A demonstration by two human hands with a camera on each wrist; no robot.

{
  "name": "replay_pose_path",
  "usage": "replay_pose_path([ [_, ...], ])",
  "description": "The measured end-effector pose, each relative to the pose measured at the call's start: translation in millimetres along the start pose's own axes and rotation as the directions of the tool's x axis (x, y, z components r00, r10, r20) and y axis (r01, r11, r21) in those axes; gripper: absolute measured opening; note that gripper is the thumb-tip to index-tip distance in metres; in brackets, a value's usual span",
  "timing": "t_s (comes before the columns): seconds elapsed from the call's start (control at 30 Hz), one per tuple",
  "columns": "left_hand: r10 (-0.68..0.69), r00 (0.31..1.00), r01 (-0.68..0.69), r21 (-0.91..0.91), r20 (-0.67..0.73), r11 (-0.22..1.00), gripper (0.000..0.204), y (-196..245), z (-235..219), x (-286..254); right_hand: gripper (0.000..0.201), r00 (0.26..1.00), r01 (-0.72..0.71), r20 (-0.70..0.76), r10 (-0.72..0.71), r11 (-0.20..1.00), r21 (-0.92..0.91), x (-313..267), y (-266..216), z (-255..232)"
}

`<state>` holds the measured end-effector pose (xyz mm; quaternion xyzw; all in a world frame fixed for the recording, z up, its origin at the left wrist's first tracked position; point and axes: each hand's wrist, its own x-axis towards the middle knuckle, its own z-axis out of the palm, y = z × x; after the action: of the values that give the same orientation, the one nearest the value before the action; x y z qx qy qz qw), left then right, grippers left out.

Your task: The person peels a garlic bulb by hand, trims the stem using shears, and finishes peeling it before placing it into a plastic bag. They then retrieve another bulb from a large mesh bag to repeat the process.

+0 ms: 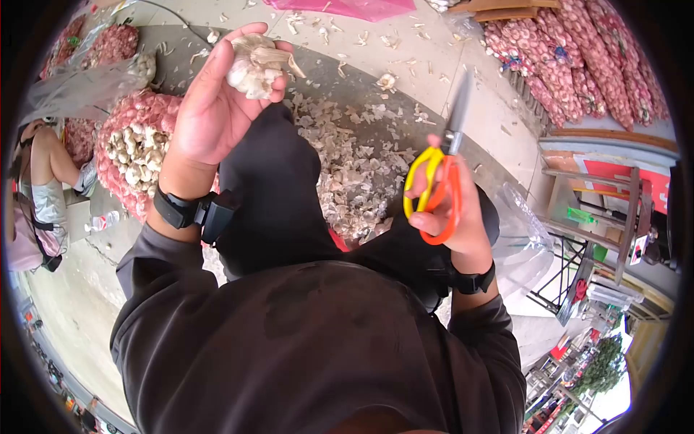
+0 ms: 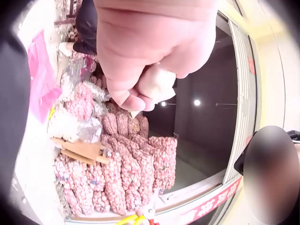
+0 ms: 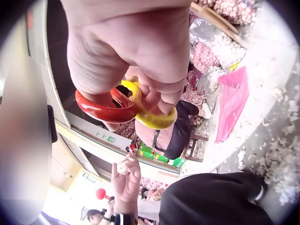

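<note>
My left hand (image 1: 206, 108) is raised at the upper left of the head view, palm up. It holds a whitish garlic bulb (image 1: 253, 79) with a short dry stalk, and in the left wrist view the fingers curl round the garlic (image 2: 157, 84), hiding part of it. My right hand (image 1: 466, 213) grips scissors (image 1: 455, 126) with one yellow and one orange-red handle. Thumb and fingers pass through the handle loops (image 3: 110, 112), and the blades point away from me, apart from the garlic. In the head view the blades look closed together.
Garlic skins (image 1: 347, 163) cover the floor between my knees. To the left stands a pink mesh sack (image 1: 155, 105) of garlic bulbs, with a seated person's leg (image 1: 54, 155) beyond. Full mesh sacks (image 1: 578, 61) are stacked at upper right. A pink sheet (image 1: 361, 6) lies ahead.
</note>
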<state>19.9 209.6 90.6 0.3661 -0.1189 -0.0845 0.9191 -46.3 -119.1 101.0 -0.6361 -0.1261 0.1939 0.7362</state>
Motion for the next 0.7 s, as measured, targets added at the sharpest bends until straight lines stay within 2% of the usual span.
replay_pose_path([
  [0.03, -0.02, 1.0, 0.021, -0.039, 0.016, 0.999, 0.046, -14.2, 10.9, 5.7, 0.1, 0.995, -0.066, 0.074, 0.063, 0.997, 0.046, 1.1, 7.4, 1.3],
  [0.07, -0.047, 0.997, 0.052, -0.089, 0.057, 0.995, 0.046, -29.5, 15.7, 10.3, 0.101, 0.985, -0.167, 0.065, 0.162, 0.984, 0.067, -1.8, 8.5, 8.8],
  [0.1, -0.066, 0.991, 0.084, -0.163, 0.114, 0.983, 0.045, -44.8, 20.5, 16.2, 0.102, 0.994, -0.034, 0.097, 0.043, 0.995, -0.091, -1.2, 24.6, 8.6],
  [0.17, -0.09, 0.991, 0.105, -0.159, 0.097, 0.982, 0.047, -67.7, 33.3, 19.3, 0.101, 0.989, -0.089, 0.082, 0.119, 0.947, -0.307, -3.4, 27.1, 9.7],
  [0.27, -0.131, 0.987, 0.148, -0.226, 0.089, 0.963, 0.05, -92.3, 36.4, 23.5, 0.1, 0.988, -0.113, 0.048, 0.144, 0.913, -0.393, -5.0, 41.9, 4.8],
  [0.37, -0.229, 0.973, 0.231, -0.123, 0.028, 0.965, 0.052, -104.0, 36.7, 22.7, 0.098, 0.991, -0.118, 0.014, 0.134, 0.912, -0.393, -4.3, 56.4, -1.9],
  [0.4, -0.23, 0.971, 0.234, -0.062, 0.069, 0.97, 0.054, -106.8, 32.7, 22.8, 0.098, 0.989, -0.125, 0.023, 0.146, 0.91, -0.396, -3.3, 57.7, -4.0],
  [0.47, -0.194, 0.98, 0.195, -0.026, 0.038, 0.981, 0.056, -114.1, 27.1, 24.4, 0.097, 0.986, -0.13, 0.042, 0.161, 0.905, -0.405, 1.6, 56.4, -7.7],
  [0.57, -0.142, 0.989, 0.141, 0.045, 0.03, 0.989, 0.057, -116.9, 23.0, 26.0, 0.098, 0.967, -0.197, 0.095, 0.236, 0.93, -0.311, 2.4, 57.8, -8.2],
  [0.67, -0.128, 0.99, 0.122, 0.109, 0.051, 0.986, 0.058, -116.8, 22.1, 26.9, 0.098, 0.953, -0.271, 0.123, 0.278, 0.96, -0.068, 2.0, 68.9, -1.7],
  [0.7, -0.142, 0.988, 0.134, 0.128, 0.053, 0.983, 0.058, -117.3, 21.1, 26.6, 0.099, 0.956, -0.256, 0.118, 0.268, 0.96, -0.113, 3.3, 70.3, -0.8],
])
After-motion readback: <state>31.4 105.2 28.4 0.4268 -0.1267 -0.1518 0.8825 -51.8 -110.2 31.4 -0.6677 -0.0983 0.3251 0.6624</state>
